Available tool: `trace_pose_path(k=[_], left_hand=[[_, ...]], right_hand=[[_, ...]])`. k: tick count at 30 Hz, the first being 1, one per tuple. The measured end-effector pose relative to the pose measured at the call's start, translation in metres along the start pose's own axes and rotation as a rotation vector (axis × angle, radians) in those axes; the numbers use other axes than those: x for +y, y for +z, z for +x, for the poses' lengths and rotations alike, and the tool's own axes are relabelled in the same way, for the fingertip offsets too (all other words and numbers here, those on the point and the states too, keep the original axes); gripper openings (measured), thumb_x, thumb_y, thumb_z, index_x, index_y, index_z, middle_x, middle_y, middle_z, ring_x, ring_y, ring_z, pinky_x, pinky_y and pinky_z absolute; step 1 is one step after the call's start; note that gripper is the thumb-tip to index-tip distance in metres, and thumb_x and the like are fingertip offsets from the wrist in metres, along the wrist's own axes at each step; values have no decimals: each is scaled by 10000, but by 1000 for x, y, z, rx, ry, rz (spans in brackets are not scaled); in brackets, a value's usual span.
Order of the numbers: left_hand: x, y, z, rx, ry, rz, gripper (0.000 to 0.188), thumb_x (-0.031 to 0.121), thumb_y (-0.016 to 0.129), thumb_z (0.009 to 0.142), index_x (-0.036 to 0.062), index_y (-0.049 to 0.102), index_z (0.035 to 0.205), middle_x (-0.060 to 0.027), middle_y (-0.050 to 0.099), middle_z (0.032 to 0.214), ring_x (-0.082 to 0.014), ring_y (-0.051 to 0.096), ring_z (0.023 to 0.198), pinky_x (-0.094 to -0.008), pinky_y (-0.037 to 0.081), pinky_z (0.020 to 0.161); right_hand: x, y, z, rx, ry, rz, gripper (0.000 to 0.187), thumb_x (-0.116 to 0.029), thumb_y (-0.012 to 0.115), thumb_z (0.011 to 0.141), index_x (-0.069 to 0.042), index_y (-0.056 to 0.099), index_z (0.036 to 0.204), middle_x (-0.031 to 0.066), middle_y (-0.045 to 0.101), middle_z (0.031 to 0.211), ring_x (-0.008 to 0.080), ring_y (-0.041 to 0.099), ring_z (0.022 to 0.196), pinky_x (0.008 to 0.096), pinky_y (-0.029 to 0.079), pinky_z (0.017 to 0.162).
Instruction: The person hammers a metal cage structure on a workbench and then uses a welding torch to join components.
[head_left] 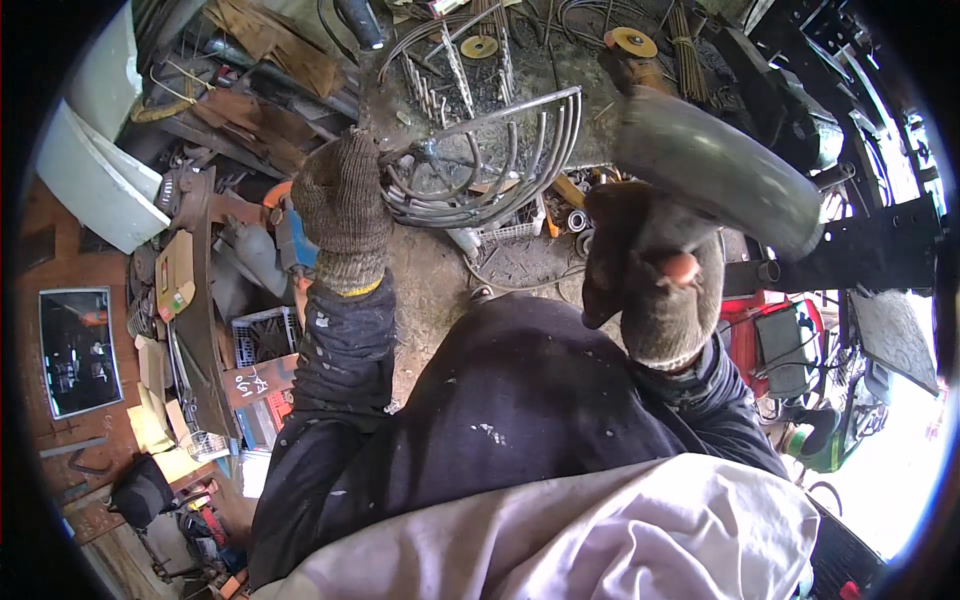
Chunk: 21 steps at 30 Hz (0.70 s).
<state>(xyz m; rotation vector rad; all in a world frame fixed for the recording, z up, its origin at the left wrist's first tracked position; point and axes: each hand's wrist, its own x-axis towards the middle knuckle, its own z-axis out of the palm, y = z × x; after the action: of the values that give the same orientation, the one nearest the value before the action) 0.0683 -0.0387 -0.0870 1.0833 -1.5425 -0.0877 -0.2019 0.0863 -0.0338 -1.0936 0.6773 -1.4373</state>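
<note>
My left hand (345, 195), in a brown knit glove, is closed at the left end of a metal frame of curved rods (500, 190). The rods bow downward from a straight bar along its upper edge. Closed and raised on the right is my right hand (665, 290), gloved, with a bare fingertip showing. It appears to grip a broad grey curved piece (720, 165), smeared by motion, whose kind I cannot make out. The grip itself is partly hidden by the glove.
Behind the frame, rods and a round yellow disc (479, 47) lie on the work surface. Another yellow disc (633, 41) is farther right. A plastic basket (515, 226) sits below the frame. Scrap boards (250, 130) crowd the left; dark steel beams (860, 240) stand right.
</note>
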Motion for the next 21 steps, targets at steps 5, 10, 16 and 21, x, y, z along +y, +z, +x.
trace_pose_path(k=[5,10,16,21], left_hand=[[36,9,21,6,-317,-272,328,302,684,909,-15,702,830,-71,697,725,-146,634,663,-328,460,579],[39,5,25,26,97,44,381,344,648,928,-19,704,824,-85,688,684,-171,637,626,-346,451,570],[44,6,32,-77,-164,-70,378,341,621,942,-17,716,870,-125,678,688,-207,642,620,-348,457,574],[38,2,32,-156,-146,11,398,368,611,943,-13,716,897,-129,680,697,-220,644,627,-361,464,582]], right_hand=[[11,3,23,-49,-14,-503,446,-366,543,983,38,549,1172,55,581,790,124,537,612,251,411,511],[8,-13,23,66,0,-378,443,-306,507,992,53,510,1251,57,597,814,130,529,648,288,435,607],[15,-13,20,67,54,-423,435,-270,497,1002,73,501,1270,61,594,762,140,524,657,314,441,623],[20,-8,26,60,-41,-491,426,-300,509,1001,69,527,1214,62,586,746,128,521,592,274,414,551]])
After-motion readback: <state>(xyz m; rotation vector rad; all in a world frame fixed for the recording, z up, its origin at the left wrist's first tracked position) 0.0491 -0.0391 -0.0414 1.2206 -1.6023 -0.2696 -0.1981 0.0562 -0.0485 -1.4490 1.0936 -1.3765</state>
